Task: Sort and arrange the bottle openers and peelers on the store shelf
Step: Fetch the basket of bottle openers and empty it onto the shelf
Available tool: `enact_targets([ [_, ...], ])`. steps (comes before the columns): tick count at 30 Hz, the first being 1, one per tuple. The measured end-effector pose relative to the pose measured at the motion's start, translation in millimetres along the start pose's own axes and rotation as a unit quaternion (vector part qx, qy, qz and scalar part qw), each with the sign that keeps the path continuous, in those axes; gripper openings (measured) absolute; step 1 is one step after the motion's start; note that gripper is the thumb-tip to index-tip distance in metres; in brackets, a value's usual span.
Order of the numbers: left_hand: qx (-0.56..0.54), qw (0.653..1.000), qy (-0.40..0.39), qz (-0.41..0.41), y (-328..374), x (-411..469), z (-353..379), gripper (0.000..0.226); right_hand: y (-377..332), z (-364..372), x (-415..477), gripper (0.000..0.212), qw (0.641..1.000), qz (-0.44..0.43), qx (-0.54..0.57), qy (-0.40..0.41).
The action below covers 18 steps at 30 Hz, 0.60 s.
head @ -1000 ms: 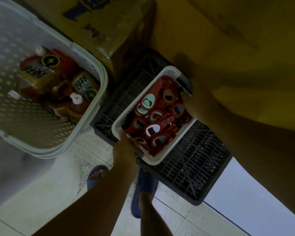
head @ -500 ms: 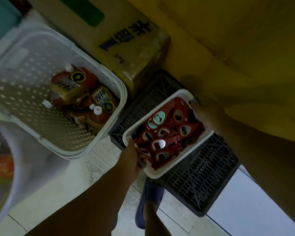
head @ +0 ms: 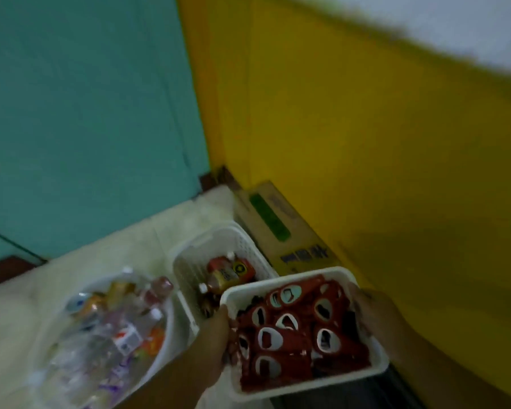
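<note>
Red carded bottle openers (head: pixel 289 338) fill a white plastic tray (head: pixel 281 286), heaped in overlapping packs. The left hand (head: pixel 216 343) clamps the tray's left edge, fingers curled over the rim; the right hand (head: pixel 375 314) grips the right edge the same way. The tray appears carried in the air, above a white perforated basket (head: pixel 219 237) of drink bottles (head: pixel 229 271), with a cardboard box (head: pixel 278 228) against the yellow wall (head: pixel 366 143). A round basin (head: pixel 160 370) of plastic bottles sits to the left. This looks like the fetching step; next, the tray needs carrying level to the shelf, which is not in view.
</note>
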<state>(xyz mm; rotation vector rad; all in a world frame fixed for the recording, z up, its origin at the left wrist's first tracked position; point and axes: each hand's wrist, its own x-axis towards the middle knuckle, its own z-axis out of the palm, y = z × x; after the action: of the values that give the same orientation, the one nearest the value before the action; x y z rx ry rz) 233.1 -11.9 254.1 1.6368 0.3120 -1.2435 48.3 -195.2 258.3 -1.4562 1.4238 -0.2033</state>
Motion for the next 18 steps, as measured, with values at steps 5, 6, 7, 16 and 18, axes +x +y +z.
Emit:
enact_targets([
  [5, -0.026, 0.991, 0.058, 0.115, 90.3, -96.0, -89.1, 0.039, -143.4, 37.3, -64.6, 0.049, 0.996, -0.059, -0.002, -0.069],
  [6, -0.016, 0.99, 0.061, 0.127, 106.4, -118.8, -108.9, 0.036, -168.5, 47.7, -81.6, 0.046, 0.995, -0.059, -0.01, -0.077],
  [7, 0.001, 0.987, 0.07, 0.145, 120.4, -143.9, -129.7, 0.035, -193.7, 61.7, -102.5, 0.046, 0.995, -0.059, -0.023, -0.078],
  [16, -0.097, 0.918, 0.279, 0.265, 155.2, -340.7, -406.4, 0.029, -382.7, 261.5, -328.0, 0.054, 0.933, -0.255, -0.139, -0.212],
  [18, -0.118, 0.89, 0.343, 0.276, 139.6, -387.1, -475.3, 0.029, -408.8, 315.3, -393.6, 0.051, 0.911, -0.291, -0.15, -0.249],
])
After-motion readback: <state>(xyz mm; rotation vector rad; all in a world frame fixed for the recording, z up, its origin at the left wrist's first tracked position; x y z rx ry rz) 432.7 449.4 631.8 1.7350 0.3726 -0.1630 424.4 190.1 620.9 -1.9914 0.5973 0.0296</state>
